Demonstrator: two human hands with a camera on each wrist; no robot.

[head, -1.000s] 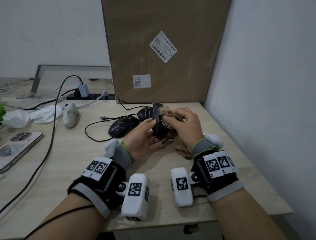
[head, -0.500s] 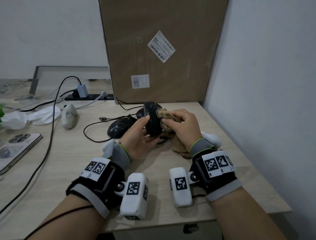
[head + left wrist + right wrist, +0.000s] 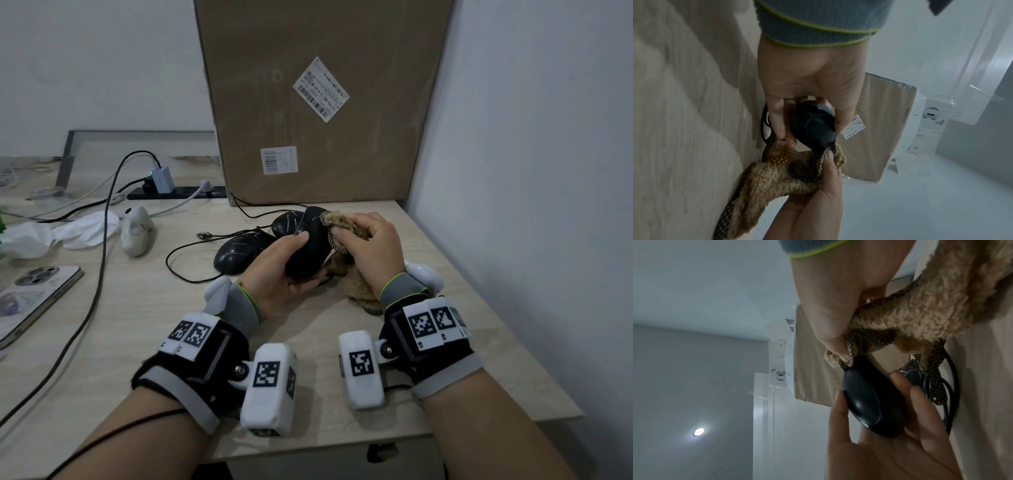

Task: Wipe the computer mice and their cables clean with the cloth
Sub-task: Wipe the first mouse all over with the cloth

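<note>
My left hand [image 3: 291, 260] grips a black computer mouse [image 3: 310, 246] on its side above the desk, thumb on one flank and fingers on the other. My right hand [image 3: 368, 246] holds a fluffy tan cloth [image 3: 337, 219] with a dark mesh edge and presses it with the thumb against the mouse's front end. In the left wrist view the mouse [image 3: 815, 128] meets the cloth [image 3: 777, 177]; the right wrist view shows the mouse [image 3: 873, 402] and cloth [image 3: 920, 308] likewise. Two more black mice [image 3: 239, 251] [image 3: 286, 222] lie on the desk behind, their cable [image 3: 178, 263] looping to the left.
A big cardboard box [image 3: 322, 102] stands against the wall at the back. On the left lie a white mouse [image 3: 135, 229], crumpled tissue [image 3: 58, 233], a phone [image 3: 30, 298], a power strip [image 3: 178, 193] and long cables [image 3: 99, 274]. A wall runs close on the right.
The left hand has tilted the mouse a little and brought it lower and nearer. The right hand's cloth has slid along the mouse toward its front end.
</note>
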